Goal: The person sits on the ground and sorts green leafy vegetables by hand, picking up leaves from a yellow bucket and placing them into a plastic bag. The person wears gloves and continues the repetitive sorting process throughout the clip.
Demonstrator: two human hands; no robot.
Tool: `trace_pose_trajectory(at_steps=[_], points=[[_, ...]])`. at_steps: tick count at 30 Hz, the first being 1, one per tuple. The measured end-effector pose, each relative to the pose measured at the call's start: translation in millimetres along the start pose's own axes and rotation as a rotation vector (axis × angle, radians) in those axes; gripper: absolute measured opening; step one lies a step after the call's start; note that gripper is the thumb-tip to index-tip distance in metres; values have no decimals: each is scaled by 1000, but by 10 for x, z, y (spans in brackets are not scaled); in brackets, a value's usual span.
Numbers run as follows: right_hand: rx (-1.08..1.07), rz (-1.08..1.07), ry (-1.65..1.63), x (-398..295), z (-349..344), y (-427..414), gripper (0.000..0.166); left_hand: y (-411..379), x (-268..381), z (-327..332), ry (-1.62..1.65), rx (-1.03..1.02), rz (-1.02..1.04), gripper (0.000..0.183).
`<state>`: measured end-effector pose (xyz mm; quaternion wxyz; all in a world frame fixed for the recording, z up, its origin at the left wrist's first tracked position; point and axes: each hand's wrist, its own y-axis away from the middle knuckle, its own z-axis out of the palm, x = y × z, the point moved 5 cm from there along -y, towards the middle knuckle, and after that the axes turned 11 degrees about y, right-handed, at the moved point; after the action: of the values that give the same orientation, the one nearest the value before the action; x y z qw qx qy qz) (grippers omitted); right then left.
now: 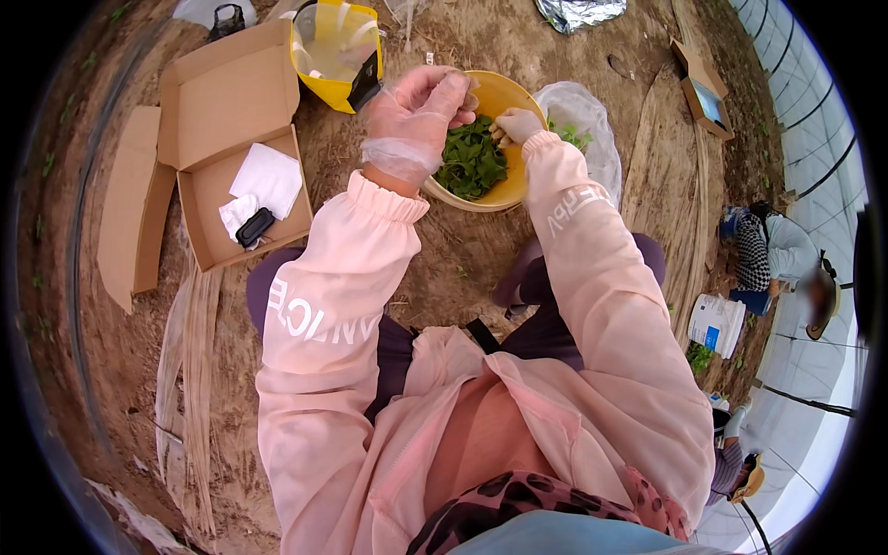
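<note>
My left hand [424, 114], in a thin clear plastic glove, is raised over the left rim of a yellow bucket [503, 89]. Its thumb and fingers are drawn together; whether anything is between them is hidden. Inside the bucket lies a heap of green leaves [475, 163]. My right hand [519, 126], in a pale glove with soiled fingertips, reaches over the bucket's right side. Its fingers curl down at the edge of the leaves, and I cannot tell whether they grip any. A clear plastic bag [602, 135] with some green sprigs [570, 134] is beside the bucket.
On the left sits an opened cardboard box [232, 90] holding white paper [267, 179] and a black object [254, 227]. A yellow-trimmed bag [336, 48] stands beyond it. Two people [791, 246] [728, 465] are at the right, near a white bucket [716, 325].
</note>
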<state>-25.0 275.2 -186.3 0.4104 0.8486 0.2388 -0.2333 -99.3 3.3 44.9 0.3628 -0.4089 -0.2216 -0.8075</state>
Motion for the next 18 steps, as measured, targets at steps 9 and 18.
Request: trace_pose_trajectory(at_steps=[9, 18], points=[[80, 432, -236, 259, 309, -88, 20, 95, 17, -21, 14, -1, 7, 22], [159, 337, -67, 649, 499, -388, 26, -14, -11, -62, 10, -3, -32, 22]])
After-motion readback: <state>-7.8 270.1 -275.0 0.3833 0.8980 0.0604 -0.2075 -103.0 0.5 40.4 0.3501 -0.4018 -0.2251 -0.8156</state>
